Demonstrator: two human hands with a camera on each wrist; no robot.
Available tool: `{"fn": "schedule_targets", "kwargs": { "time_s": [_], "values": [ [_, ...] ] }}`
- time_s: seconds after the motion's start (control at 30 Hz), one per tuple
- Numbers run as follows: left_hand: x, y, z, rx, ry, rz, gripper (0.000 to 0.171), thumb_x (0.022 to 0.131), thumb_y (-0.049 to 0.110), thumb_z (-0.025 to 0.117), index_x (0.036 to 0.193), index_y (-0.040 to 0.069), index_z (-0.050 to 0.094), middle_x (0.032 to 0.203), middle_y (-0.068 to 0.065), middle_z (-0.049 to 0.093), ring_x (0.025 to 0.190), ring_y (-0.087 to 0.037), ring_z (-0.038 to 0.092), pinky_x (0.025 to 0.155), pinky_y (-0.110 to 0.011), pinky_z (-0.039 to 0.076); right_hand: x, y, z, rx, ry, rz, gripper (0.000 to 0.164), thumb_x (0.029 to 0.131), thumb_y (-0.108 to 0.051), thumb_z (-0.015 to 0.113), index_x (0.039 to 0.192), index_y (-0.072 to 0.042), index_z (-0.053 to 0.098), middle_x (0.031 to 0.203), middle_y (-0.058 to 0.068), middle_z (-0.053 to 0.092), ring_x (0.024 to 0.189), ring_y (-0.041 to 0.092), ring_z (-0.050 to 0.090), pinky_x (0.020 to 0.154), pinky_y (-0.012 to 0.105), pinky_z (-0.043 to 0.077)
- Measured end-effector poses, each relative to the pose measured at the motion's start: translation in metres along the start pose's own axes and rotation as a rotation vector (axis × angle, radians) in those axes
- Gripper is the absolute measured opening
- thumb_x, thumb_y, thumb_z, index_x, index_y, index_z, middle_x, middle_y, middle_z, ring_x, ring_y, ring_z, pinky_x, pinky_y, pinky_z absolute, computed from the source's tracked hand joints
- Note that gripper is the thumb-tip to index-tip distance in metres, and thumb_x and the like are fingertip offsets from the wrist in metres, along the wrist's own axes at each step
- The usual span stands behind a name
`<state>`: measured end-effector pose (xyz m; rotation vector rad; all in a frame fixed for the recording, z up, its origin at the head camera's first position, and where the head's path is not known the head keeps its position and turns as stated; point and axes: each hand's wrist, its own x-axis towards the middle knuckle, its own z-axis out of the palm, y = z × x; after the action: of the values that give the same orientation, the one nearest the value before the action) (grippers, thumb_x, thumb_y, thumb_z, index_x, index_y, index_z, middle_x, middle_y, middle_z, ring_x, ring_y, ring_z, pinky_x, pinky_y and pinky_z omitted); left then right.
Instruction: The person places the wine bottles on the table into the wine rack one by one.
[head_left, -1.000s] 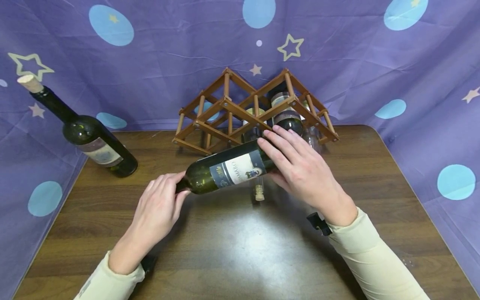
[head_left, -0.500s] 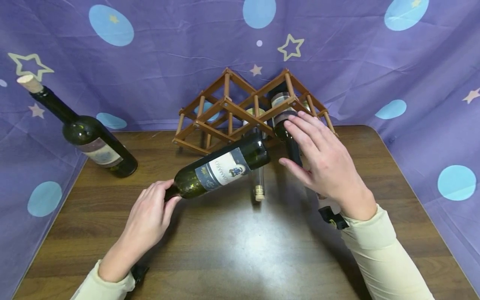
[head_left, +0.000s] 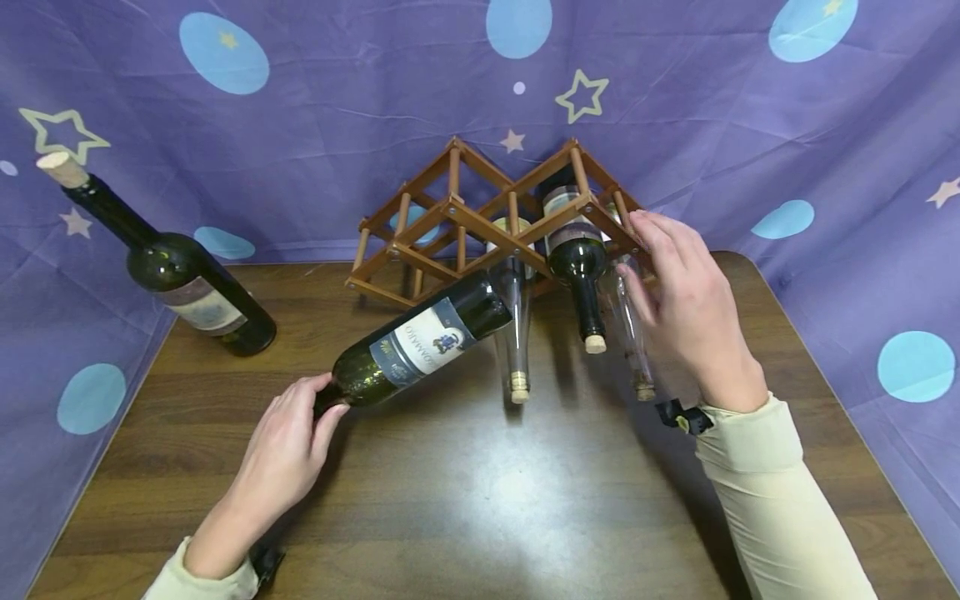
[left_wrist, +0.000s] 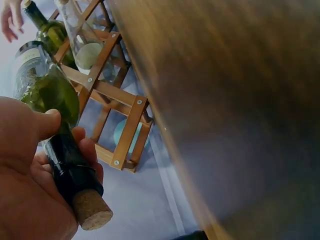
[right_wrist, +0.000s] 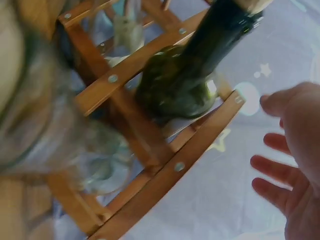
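My left hand grips a dark green wine bottle by its neck, its base tilted up toward the rack. In the left wrist view, a cork sticks out past the fingers. My right hand holds nothing, its fingers loosely bent and the thumb apart, beside the right end of the wooden wine rack. A dark corked bottle lies in the rack, neck forward. Two clear corked bottles, one in the middle and another at the right, also point forward from it.
Another dark corked wine bottle stands upright at the left of the wooden table. A purple curtain with stars and blue ovals hangs close behind the rack and along both sides.
My right hand has let go of the held bottle's base and moved right to the rack's end. The left hand has drawn the bottle left and slightly nearer.
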<state>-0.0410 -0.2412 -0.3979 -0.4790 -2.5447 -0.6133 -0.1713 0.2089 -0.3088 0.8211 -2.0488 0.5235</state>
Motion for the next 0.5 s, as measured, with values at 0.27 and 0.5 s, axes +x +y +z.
{"fn": "schedule_targets", "kwargs": {
  "time_s": [0.27,0.5],
  "values": [
    [-0.009,-0.002,-0.004,-0.02,-0.069,-0.142,0.041,0.092,0.011,0.069,0.125,-0.009,0.054,0.117,-0.025,0.062,0.107,-0.041,0.058,0.091,-0.054,0.044,-0.02,0.028,0.012,-0.028,-0.042,0.253,0.049,0.092,-0.012,0.068,0.139,-0.003,0.056,0.132,0.016,0.06,0.118,0.037,0.055,0.103,0.045,0.041],
    [-0.014,-0.003,-0.009,-0.035,-0.111,-0.212,0.04,0.095,0.015,0.066,0.125,-0.009,0.054,0.114,-0.026,0.062,0.103,-0.044,0.061,0.083,-0.058,0.047,-0.029,0.041,0.018,-0.021,-0.109,0.347,0.045,0.093,-0.011,0.068,0.136,-0.003,0.058,0.13,0.017,0.06,0.116,0.036,0.055,0.1,0.046,0.042]
  ]
}}
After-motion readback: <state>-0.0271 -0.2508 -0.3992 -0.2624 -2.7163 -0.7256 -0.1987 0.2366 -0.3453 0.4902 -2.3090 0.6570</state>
